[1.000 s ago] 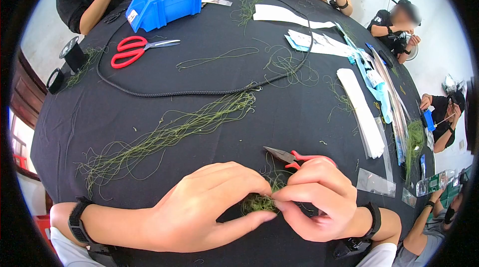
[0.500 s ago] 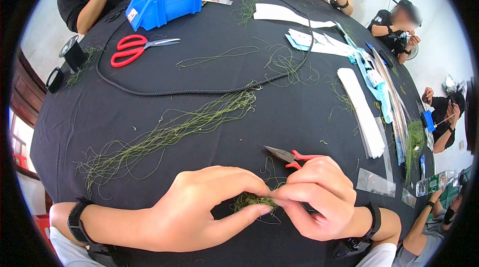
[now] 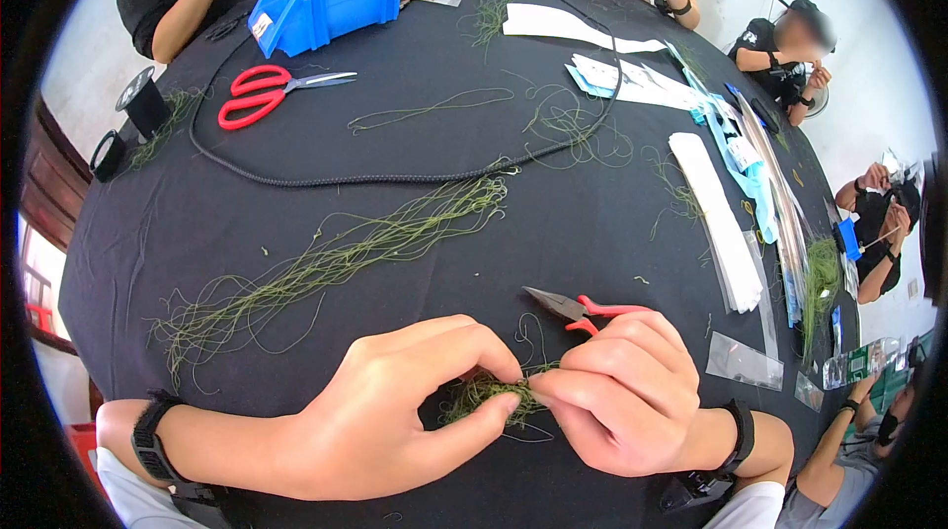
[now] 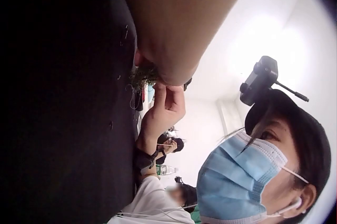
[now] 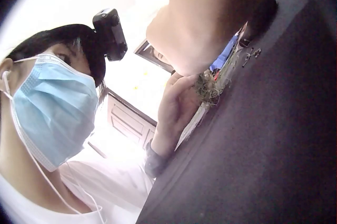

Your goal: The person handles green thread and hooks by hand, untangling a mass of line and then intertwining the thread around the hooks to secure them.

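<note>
In the head view my left hand (image 3: 395, 410) curls over a tangled bunch of thin green line (image 3: 464, 401), pinching it between thumb and fingers. Fingertip to fingertip with it, my right hand (image 3: 622, 396) pinches strands at the bunch's right side. The right wrist view shows the green tangle (image 5: 209, 91) between the hands, low over the black cloth. Just beyond the right hand lie pliers (image 3: 559, 306) with red handles, partly covered by that hand. A loose loop of line sticks up from the bunch beside their jaws.
A long hank of green line (image 3: 346, 262) lies ahead on the left. Farther off are red-handled scissors (image 3: 259, 99), a black cord (image 3: 346, 181), a blue bin (image 3: 336, 10) and a black spool (image 3: 145, 106). White strips (image 3: 716, 223) lie right. Other people sit around the table.
The tangled bunch has shifted left, deeper under my left hand. Both hands have moved slightly left, fingertips still together. The loose loop by the pliers shows more.
</note>
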Demonstrator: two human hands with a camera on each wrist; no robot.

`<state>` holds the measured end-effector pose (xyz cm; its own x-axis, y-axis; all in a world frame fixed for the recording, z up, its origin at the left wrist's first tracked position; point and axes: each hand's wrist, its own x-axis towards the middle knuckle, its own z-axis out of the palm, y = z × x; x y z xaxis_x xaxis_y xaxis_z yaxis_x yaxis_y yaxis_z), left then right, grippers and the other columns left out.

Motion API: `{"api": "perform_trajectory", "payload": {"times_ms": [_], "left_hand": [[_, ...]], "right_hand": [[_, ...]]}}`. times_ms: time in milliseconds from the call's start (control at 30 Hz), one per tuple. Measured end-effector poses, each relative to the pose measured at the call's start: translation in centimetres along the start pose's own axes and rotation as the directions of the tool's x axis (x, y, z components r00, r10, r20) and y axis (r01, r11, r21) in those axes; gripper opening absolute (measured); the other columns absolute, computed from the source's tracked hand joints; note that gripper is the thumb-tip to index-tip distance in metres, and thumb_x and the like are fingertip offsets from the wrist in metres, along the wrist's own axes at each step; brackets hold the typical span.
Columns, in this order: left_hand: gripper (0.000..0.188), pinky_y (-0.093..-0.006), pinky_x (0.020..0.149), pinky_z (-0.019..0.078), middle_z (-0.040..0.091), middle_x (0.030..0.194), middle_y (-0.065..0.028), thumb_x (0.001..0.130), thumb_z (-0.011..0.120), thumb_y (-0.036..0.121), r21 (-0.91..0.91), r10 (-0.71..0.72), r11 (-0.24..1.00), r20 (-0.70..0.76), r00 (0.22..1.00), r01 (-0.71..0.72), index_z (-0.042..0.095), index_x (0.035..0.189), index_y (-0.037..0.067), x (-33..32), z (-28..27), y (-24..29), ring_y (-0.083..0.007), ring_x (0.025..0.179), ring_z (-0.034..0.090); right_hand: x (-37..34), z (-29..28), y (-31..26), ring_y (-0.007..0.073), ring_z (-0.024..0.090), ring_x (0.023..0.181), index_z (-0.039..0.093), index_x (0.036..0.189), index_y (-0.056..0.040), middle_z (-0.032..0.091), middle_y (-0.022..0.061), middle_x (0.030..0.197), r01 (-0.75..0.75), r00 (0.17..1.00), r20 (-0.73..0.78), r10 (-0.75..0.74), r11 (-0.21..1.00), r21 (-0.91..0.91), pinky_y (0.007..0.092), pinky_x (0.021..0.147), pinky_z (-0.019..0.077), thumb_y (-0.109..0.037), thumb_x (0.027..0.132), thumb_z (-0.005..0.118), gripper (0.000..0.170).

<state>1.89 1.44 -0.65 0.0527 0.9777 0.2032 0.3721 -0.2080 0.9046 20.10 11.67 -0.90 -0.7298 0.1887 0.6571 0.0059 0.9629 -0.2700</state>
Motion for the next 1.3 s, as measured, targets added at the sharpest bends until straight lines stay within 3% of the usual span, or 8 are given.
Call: {"api": "perform_trajectory", "payload": {"times_ms": [300, 467, 600, 867, 967, 1067, 1167, 1300], "left_hand": [[0.017, -0.0302, 0.068, 0.0496, 0.065, 0.086, -0.0105, 0.077, 0.071, 0.003, 0.020, -0.006, 1.000, -0.034, 0.999, 0.007, 0.063, 0.091, 0.001, 0.00, -0.01, 0.37, -0.0219, 0.078, 0.063], [0.017, -0.0302, 0.066, 0.0494, 0.064, 0.085, -0.0109, 0.076, 0.071, 0.002, 0.107, 0.096, 0.990, -0.055, 0.994, -0.089, 0.062, 0.090, 0.001, 0.00, 0.12, 0.02, -0.0226, 0.075, 0.063], [0.017, -0.0307, 0.066, 0.0495, 0.064, 0.084, -0.0114, 0.074, 0.071, 0.000, 0.158, 0.169, 0.975, -0.085, 0.982, -0.154, 0.062, 0.088, 0.001, 0.04, 0.21, 0.00, -0.0232, 0.075, 0.063], [0.016, -0.0311, 0.068, 0.0498, 0.064, 0.084, -0.0115, 0.075, 0.073, 0.000, 0.068, 0.112, 0.992, -0.049, 0.993, -0.108, 0.063, 0.088, 0.000, 0.01, 0.22, -0.08, -0.0238, 0.077, 0.063], [0.017, -0.0313, 0.070, 0.0500, 0.064, 0.085, -0.0112, 0.075, 0.074, 0.001, 0.075, 0.077, 0.994, -0.035, 0.996, -0.074, 0.063, 0.088, 0.001, 0.03, 0.24, -0.02, -0.0241, 0.079, 0.063], [0.018, -0.0315, 0.071, 0.0501, 0.064, 0.087, -0.0110, 0.075, 0.074, 0.002, 0.097, 0.095, 0.991, -0.034, 0.995, -0.091, 0.063, 0.089, 0.001, 0.11, 0.22, 0.06, -0.0242, 0.081, 0.063], [0.020, -0.0319, 0.071, 0.0502, 0.064, 0.088, -0.0109, 0.074, 0.075, 0.003, 0.113, 0.121, 0.987, -0.046, 0.992, -0.115, 0.063, 0.090, 0.001, 0.13, 0.23, -0.05, -0.0242, 0.082, 0.063], [0.021, -0.0316, 0.072, 0.0506, 0.064, 0.090, -0.0109, 0.075, 0.075, 0.003, 0.089, 0.137, 0.987, -0.044, 0.990, -0.133, 0.063, 0.092, 0.001, 0.21, 0.09, -0.13, -0.0239, 0.082, 0.063]], "right_hand": [[0.07, 0.05, 0.37, 0.0203, 0.055, 0.059, 0.068, 0.080, -0.0053, 0.058, 0.0046, 0.073, -0.063, 0.998, -0.025, 0.065, 0.995, 0.077, 0.0317, 0.060, 0.0452, 0.005, 0.051, 0.074, 0.032], [0.41, -0.12, -0.09, 0.0213, 0.055, 0.059, 0.067, 0.079, -0.0052, 0.058, 0.0050, 0.072, -0.056, 0.998, 0.028, 0.056, 0.998, -0.005, 0.0322, 0.061, 0.0455, 0.004, 0.051, 0.074, 0.031], [0.27, 0.01, 0.01, 0.0208, 0.055, 0.058, 0.067, 0.077, -0.0049, 0.059, 0.0050, 0.072, -0.027, 0.999, -0.025, 0.027, 0.999, -0.019, 0.0321, 0.061, 0.0459, 0.004, 0.050, 0.075, 0.029], [0.07, -0.08, -0.10, 0.0206, 0.055, 0.058, 0.068, 0.077, -0.0034, 0.060, 0.0055, 0.074, 0.065, 0.998, -0.016, -0.066, 0.996, -0.063, 0.0322, 0.060, 0.0466, 0.003, 0.048, 0.074, 0.030], [0.06, -0.21, 0.24, 0.0187, 0.059, 0.067, 0.067, 0.084, 0.0001, 0.061, 0.0069, 0.081, 0.119, 0.990, 0.080, -0.112, 0.990, -0.079, 0.0315, 0.063, 0.0484, -0.007, 0.051, 0.066, 0.035], [-0.19, 0.16, 0.27, 0.0188, 0.058, 0.066, 0.067, 0.083, -0.0010, 0.060, 0.0061, 0.080, 0.078, 0.997, -0.001, -0.078, 0.996, -0.052, 0.0311, 0.061, 0.0467, -0.005, 0.053, 0.070, 0.030], [0.14, -0.05, 0.09, 0.0201, 0.055, 0.059, 0.068, 0.077, -0.0041, 0.060, 0.0058, 0.073, -0.022, 1.000, -0.020, 0.023, 0.999, 0.027, 0.0310, 0.059, 0.0446, 0.006, 0.050, 0.074, 0.030], [0.12, -0.11, 0.03, 0.0201, 0.056, 0.060, 0.068, 0.078, -0.0046, 0.059, 0.0055, 0.072, -0.098, 0.995, -0.010, 0.099, 0.988, 0.117, 0.0304, 0.059, 0.0433, 0.008, 0.052, 0.073, 0.030]]}}
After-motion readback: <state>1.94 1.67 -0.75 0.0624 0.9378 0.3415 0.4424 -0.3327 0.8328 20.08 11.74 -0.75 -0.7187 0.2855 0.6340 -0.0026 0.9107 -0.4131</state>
